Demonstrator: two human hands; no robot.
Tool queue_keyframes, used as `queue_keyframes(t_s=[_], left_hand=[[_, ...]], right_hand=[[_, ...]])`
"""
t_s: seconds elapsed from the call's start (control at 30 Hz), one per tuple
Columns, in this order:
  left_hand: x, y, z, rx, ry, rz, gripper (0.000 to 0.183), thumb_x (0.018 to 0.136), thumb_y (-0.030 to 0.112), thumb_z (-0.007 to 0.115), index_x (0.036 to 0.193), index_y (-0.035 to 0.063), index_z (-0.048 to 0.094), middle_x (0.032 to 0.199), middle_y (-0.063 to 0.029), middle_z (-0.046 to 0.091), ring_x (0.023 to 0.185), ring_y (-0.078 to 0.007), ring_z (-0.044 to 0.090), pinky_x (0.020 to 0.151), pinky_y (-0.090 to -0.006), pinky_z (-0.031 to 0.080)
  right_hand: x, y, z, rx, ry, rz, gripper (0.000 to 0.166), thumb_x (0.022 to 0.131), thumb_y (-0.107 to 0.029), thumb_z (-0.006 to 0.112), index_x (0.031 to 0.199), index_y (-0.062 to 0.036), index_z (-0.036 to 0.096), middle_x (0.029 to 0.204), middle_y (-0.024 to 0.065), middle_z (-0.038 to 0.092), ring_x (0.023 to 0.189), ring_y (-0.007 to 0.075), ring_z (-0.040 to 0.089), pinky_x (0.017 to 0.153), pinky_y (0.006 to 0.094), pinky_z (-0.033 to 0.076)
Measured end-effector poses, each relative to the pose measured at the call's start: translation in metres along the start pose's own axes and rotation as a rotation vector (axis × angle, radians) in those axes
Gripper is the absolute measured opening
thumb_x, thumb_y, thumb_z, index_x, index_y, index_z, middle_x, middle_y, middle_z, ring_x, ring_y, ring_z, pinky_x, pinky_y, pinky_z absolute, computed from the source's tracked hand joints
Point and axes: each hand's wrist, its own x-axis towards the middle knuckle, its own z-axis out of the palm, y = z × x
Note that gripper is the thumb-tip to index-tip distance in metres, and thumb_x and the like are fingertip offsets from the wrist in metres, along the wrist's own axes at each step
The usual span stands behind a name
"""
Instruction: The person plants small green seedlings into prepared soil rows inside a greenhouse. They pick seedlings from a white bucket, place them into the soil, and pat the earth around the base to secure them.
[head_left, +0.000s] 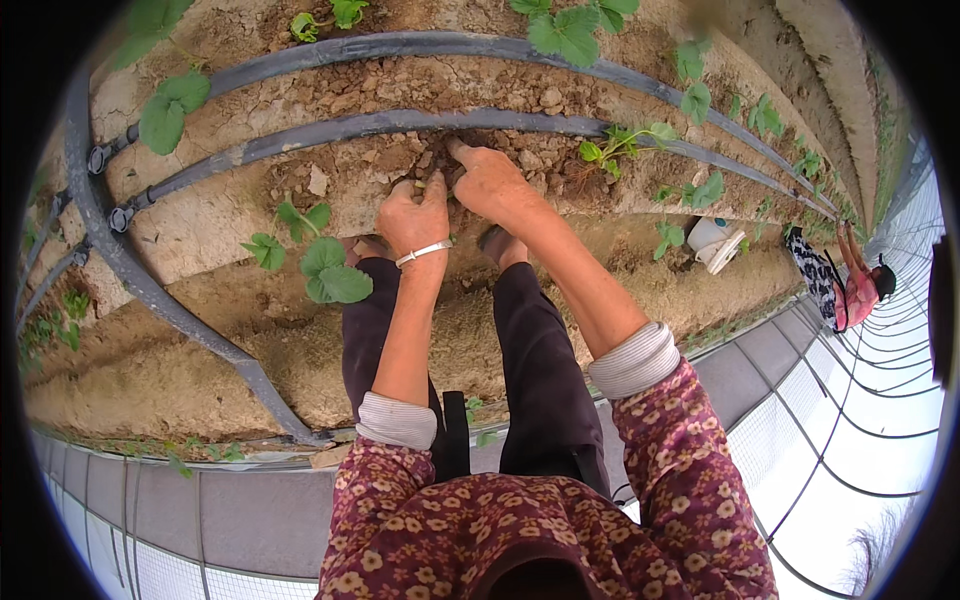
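Note:
My left hand (415, 217) wears a silver bangle and rests low over loose brown soil (397, 154). Its thumb and forefinger are close together at the dirt; whether something small is between them cannot be made out. Beside it, my right hand (487, 182) presses its forefinger into the soil just below the nearer drip pipe (337, 129). The other fingers of that hand are curled, and their undersides are hidden. To the right, a small strawberry seedling (616, 150) lies against the pipe with reddish roots bare. A leafy strawberry plant (326, 259) grows left of my left hand.
A second drip pipe (420, 46) runs farther back. Both join a thick supply pipe (161, 281) at left. A white bucket (712, 241) stands in the furrow at right, and beyond it another person (855, 289) bends over the bed. Greenhouse hoops (840, 409) curve behind.

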Motion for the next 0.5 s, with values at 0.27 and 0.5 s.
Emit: queue_keyframes(t_s=[0.27,0.5], left_hand=[[0.000,-0.003,-0.002,-0.107,-0.030,-0.062,0.040,0.070,0.021,0.067,0.051,-0.0047,0.043,0.041,-0.0095,0.038,0.040,-0.0123,0.033,0.040,-0.0346,0.030],[0.002,-0.005,0.003,-0.149,-0.057,-0.109,0.037,0.066,0.023,0.067,0.053,-0.0048,0.046,0.043,-0.0168,0.041,0.039,-0.0227,0.035,0.043,-0.0370,0.035]], right_hand=[[-0.029,-0.019,-0.011,0.006,0.155,0.050,0.044,0.071,-0.009,0.049,0.115,-0.0040,0.050,0.086,0.0248,0.058,0.084,0.0365,0.056,0.077,0.0378,0.043],[-0.005,0.013,-0.002,0.257,0.216,-0.033,0.037,0.071,-0.010,0.052,0.107,0.0012,0.055,0.082,0.0195,0.062,0.075,0.0215,0.061,0.069,0.0299,0.046]])
